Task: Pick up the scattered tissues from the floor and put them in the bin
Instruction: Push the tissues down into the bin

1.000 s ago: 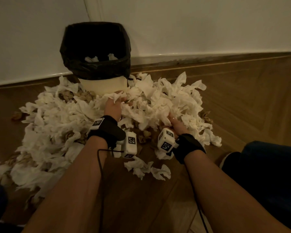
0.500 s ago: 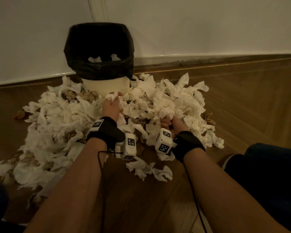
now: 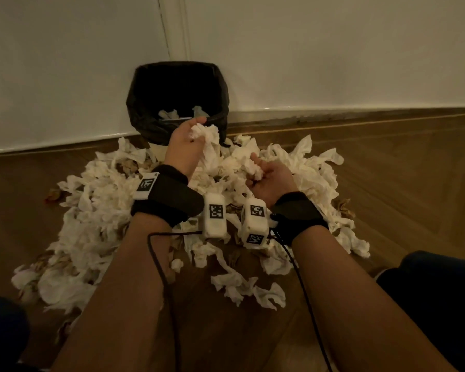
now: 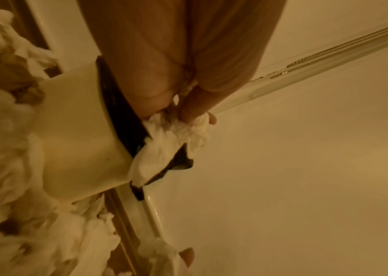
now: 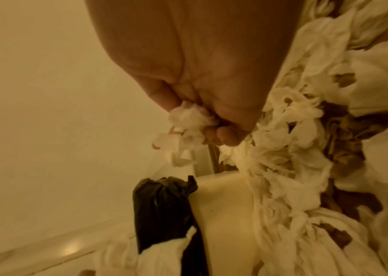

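A cream bin [image 3: 160, 153] lined with a black bag [image 3: 145, 103] stands against the wall, a few tissues inside. A big heap of crumpled white tissues [image 3: 100, 210] covers the floor in front of it. My left hand [image 3: 189, 135] is raised at the bin's front rim and grips a bunch of tissues [image 3: 208, 140] that trails down; the left wrist view shows this wad [image 4: 164, 140] beside the bag. My right hand [image 3: 263, 175] is lifted over the heap, lower and to the right, fingers curled round a tissue wad [image 3: 254, 169], also the wad [image 5: 188, 121].
White walls meet in a corner behind the bin, with a skirting board [image 3: 333, 116] along the wooden floor [image 3: 400, 183]. Some brown scraps [image 3: 54, 194] lie among the tissues. A few loose tissues [image 3: 242, 288] sit near me. My dark-clad knee [image 3: 435, 291] is at right.
Both hands have risen out of the heap with tissues in them. The left has moved up to the bin's rim; the right has lifted and turned palm up.
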`<move>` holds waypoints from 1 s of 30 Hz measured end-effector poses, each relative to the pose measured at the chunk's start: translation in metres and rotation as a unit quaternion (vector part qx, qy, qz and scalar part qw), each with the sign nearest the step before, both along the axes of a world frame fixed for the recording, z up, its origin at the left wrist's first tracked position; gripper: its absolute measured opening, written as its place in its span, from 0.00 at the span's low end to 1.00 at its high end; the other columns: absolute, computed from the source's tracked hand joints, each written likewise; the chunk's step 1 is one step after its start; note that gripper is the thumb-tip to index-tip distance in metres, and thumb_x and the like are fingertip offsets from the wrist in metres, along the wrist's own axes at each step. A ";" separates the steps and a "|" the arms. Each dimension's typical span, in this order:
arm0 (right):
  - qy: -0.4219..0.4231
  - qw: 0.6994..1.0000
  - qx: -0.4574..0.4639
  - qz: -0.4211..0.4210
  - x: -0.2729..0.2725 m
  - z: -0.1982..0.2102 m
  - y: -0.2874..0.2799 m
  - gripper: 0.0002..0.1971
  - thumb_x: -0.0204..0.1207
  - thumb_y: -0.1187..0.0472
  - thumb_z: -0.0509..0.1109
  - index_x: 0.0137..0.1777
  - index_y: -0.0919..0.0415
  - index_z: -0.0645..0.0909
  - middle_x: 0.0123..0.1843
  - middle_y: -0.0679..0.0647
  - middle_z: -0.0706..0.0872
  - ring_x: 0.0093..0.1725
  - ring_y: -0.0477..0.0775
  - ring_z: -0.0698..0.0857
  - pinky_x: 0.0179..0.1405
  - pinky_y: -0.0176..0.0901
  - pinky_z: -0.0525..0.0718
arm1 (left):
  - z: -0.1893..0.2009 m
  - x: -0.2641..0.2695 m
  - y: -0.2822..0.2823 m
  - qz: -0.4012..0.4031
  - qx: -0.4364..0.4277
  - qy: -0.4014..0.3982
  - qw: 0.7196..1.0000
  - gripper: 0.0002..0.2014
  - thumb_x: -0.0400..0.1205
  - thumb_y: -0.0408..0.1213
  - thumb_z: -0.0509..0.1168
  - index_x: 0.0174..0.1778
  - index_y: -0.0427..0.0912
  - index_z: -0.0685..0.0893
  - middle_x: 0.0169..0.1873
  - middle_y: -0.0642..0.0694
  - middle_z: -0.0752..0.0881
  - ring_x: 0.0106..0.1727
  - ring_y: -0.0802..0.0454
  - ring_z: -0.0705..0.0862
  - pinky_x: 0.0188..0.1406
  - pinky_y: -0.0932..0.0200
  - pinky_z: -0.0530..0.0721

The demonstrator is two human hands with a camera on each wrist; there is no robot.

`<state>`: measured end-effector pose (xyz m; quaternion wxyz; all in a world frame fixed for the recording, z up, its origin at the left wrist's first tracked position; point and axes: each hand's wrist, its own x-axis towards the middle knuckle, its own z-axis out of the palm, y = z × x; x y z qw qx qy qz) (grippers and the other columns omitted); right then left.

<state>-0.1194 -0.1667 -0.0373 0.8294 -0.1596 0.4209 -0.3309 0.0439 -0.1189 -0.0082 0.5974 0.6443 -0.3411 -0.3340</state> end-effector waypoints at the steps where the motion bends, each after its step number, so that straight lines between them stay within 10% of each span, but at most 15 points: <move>1: 0.025 0.999 -0.021 0.006 0.003 0.002 -0.001 0.22 0.78 0.72 0.48 0.64 0.65 0.79 0.51 0.50 0.77 0.32 0.48 0.68 0.35 0.37 0.67 | 0.004 0.002 0.003 0.002 -0.015 -0.009 1.000 0.16 0.82 0.23 0.56 0.56 0.49 0.78 0.57 0.49 0.81 0.58 0.58 0.80 0.56 0.69 0.78; 6: 0.037 0.991 -0.122 0.024 0.020 0.010 0.001 0.23 0.80 0.80 0.51 0.72 0.67 0.72 0.69 0.63 0.74 0.50 0.51 0.82 0.46 0.35 0.81 | 0.014 0.019 0.015 0.088 -0.083 -0.006 0.993 0.15 0.78 0.26 0.66 0.48 0.54 0.83 0.49 0.54 0.85 0.52 0.64 0.83 0.53 0.68 0.83; 12: 0.024 0.985 -0.168 -0.018 0.050 0.034 -0.011 0.10 0.78 0.78 0.62 0.54 0.69 0.78 0.60 0.71 0.81 0.50 0.61 0.87 0.45 0.42 0.89 | 0.031 0.038 0.016 0.169 -0.127 0.027 0.977 0.11 0.74 0.27 0.72 0.40 0.50 0.82 0.43 0.46 0.87 0.46 0.52 0.87 0.47 0.54 0.87; 20: 0.234 0.906 -0.352 -0.013 0.101 0.089 -0.051 0.03 0.73 0.66 0.75 0.42 0.59 0.83 0.34 0.50 0.84 0.29 0.46 0.81 0.25 0.32 0.82 | 0.064 0.063 -0.011 0.176 -0.131 -0.035 0.975 0.08 0.74 0.33 0.73 0.38 0.50 0.82 0.40 0.47 0.86 0.36 0.55 0.83 0.30 0.63 0.84; 25: 0.228 0.909 -0.348 0.028 0.112 0.087 -0.055 0.13 0.77 0.71 0.67 0.60 0.68 0.81 0.46 0.58 0.85 0.41 0.53 0.85 0.49 0.43 0.87 | 0.054 0.069 -0.022 0.178 -0.073 -0.024 0.981 0.15 0.78 0.32 0.68 0.61 0.44 0.80 0.52 0.46 0.84 0.45 0.54 0.84 0.46 0.56 0.87; 30: 0.259 0.901 -0.347 0.021 0.101 0.067 -0.048 0.09 0.80 0.68 0.64 0.55 0.62 0.84 0.37 0.50 0.83 0.33 0.45 0.82 0.31 0.32 0.83 | 0.034 0.064 -0.006 0.168 -0.036 -0.036 0.985 0.23 0.79 0.38 0.68 0.71 0.50 0.73 0.67 0.44 0.77 0.57 0.54 0.81 0.61 0.49 0.84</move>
